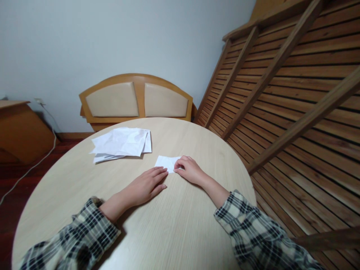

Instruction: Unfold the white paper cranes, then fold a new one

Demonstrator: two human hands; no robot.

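A small white piece of paper [166,162] lies flat on the round table, with what look like faint creases in it. My left hand [148,184] rests flat on the tabletop, its fingers stretched out and the tips at the paper's lower left edge. At the paper's right side, my right hand [189,169] pinches its edge between thumb and curled fingers. That corner of the sheet is partly hidden by the fingers.
A stack of creased white paper sheets [120,141] sits at the table's [180,232] back left. Behind stands a padded headboard [140,77] against the wall. Slatted wooden boards [284,97] lean on the right. A white cable [42,160] runs along the floor at left.
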